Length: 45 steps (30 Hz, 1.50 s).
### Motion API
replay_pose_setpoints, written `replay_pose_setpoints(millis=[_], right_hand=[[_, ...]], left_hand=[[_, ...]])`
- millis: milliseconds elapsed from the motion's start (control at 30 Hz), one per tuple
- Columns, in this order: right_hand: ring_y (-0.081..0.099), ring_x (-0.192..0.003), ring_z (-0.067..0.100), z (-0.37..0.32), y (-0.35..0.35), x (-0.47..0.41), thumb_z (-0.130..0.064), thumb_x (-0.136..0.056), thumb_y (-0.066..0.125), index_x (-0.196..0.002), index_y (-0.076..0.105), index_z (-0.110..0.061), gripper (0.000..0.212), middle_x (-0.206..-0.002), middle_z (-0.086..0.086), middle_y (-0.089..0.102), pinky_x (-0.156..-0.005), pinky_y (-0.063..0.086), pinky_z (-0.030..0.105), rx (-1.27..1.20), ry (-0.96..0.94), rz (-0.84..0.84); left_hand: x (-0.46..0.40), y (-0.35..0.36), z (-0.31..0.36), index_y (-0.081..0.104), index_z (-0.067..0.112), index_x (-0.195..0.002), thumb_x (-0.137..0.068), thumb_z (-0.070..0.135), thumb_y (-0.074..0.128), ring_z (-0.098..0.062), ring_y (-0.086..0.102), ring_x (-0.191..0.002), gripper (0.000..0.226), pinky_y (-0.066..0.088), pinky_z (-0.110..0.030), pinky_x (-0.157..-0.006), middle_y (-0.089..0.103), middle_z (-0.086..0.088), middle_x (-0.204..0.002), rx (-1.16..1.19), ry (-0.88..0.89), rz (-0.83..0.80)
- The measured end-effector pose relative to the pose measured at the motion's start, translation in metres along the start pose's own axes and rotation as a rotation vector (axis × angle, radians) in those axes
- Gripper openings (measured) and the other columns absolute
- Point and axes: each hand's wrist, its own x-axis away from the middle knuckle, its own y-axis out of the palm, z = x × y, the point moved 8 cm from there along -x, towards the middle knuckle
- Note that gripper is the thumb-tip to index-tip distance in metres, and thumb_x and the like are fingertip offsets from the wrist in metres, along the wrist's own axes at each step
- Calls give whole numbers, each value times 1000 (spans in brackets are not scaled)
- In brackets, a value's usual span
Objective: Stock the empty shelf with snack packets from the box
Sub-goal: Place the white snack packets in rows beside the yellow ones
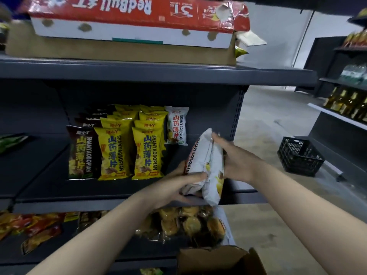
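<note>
Glossy plastic packets [206, 167], matt metal shelf [79, 193]

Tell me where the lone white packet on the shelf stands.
Head view: the white packet stands upright at the back of the middle shelf, right of the yellow packets.

Snack packets [127, 147] stood in rows on the middle shelf [79, 195], two more packets [206, 167] held before its right end, cardboard box [220, 261] below them, crate [299, 158] set on the floor at right.
</note>
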Motion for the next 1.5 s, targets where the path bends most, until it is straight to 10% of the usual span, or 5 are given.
replay_pose_setpoints(millis=[233, 400, 767, 1300, 1500], right_hand=[[63, -111, 35, 22, -6, -25, -22, -94, 50, -129, 55, 3, 44, -124, 24, 62, -90, 54, 41, 17, -1, -179], [68, -104, 29, 14, -20, -61, -42, -92, 54, -123, 61, -15, 41, -114, 12, 71, -89, 54, 41, 59, -142, 26], [69, -91, 24, -25, -62, -129, -43, -91, 59, -96, 64, -19, 25, -101, 10, 71, -89, 55, 44, 77, -411, 457], [58, -48, 1, -13, -67, -165, -47, -90, 58, -105, 60, -21, 30, -59, -15, 62, -45, 43, 20, 15, -371, 423], [45, -38, 2, -12, -78, -167, -49, -90, 57, -99, 57, -19, 31, -51, -15, 50, -43, 34, 20, -34, -376, 429]], left_hand=[[-28, -23, -26, 33, 51, -128, -60, 57, 70, -14, 61, -111, 78, 46, -47, -99, 61, 17, -122, 31, 21, 90], [-62, -28, -5, 25, 37, -138, -67, 51, 66, 16, 51, -102, 83, 45, -4, -77, 50, 30, -117, -151, 185, 216], [-150, -112, 14, 28, 5, -132, -73, 30, 75, -26, 44, -117, 80, 43, -39, -97, 44, -11, -124, -581, 281, 990], [-188, -135, -17, 18, 0, -146, -80, 54, 60, -30, 48, -119, 95, 42, -38, -95, 43, -17, -129, -841, -35, 1173], [-173, -84, 23, 25, -2, -144, -85, 12, 47, -36, 42, -130, 64, 35, -46, -107, 41, -24, -141, -1409, 481, 1181]])
